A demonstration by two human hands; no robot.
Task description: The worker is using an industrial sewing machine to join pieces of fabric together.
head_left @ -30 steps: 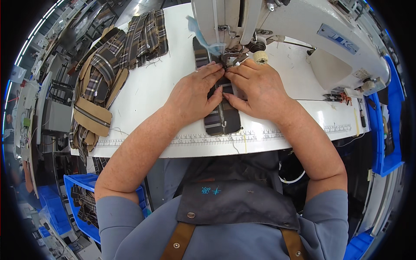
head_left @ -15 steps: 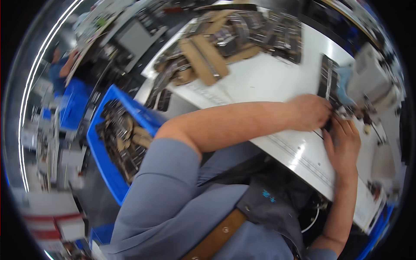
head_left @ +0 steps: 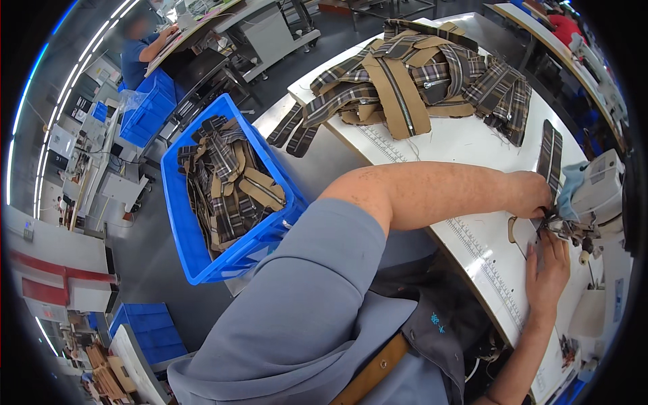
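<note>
At the right of the white sewing table (head_left: 425,152), my left hand (head_left: 528,194) has its fingers curled down on a dark plaid fabric strip (head_left: 550,156) beside the sewing machine (head_left: 594,189). The strip runs from behind the machine head to the needle area. A tan edge of fabric (head_left: 512,229) shows just below this hand. My right hand (head_left: 548,270) lies nearer me, its fingers stretched out toward the needle area and touching dark cloth there. The fingertips of both hands nearly meet; the cloth between them is mostly hidden.
A heap of plaid and tan pieces with zippers (head_left: 408,94) covers the table's far side. Left of the table stands a blue bin (head_left: 181,223) full of similar pieces. A light blue cloth (head_left: 570,187) hangs on the machine. A co-worker (head_left: 138,50) sits far left.
My view has shifted, so table, heap and bin show at different places. Both hands stay by the needle area; the right fingers now lie straighter. The tan edge below my left hand has come into sight.
</note>
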